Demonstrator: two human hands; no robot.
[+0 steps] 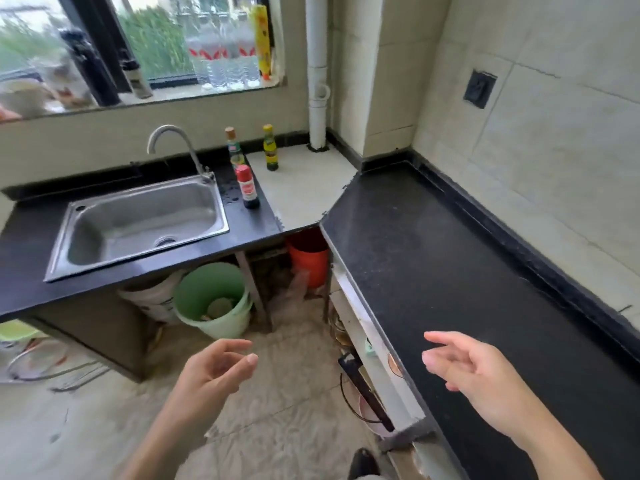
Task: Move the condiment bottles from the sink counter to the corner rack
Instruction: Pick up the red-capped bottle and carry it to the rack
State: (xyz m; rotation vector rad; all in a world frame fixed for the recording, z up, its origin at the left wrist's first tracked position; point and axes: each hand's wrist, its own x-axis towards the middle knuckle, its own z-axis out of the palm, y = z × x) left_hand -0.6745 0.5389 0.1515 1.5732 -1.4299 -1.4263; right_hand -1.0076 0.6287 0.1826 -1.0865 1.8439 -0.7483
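A dark bottle with a red cap and red label stands on the black sink counter just right of the steel sink. Behind it is a green-labelled bottle with a brown cap. A yellow-capped bottle with a yellow label stands upright on the pale corner surface. My left hand hovers low over the floor, fingers loosely curled and holding nothing. My right hand floats over the near part of the black right counter, fingers relaxed and holding nothing. Both hands are far from the bottles.
A curved tap rises behind the sink. A white pipe runs down the corner. Water bottles and a yellow can line the window sill. Under the counters sit a green bucket and an orange bucket.
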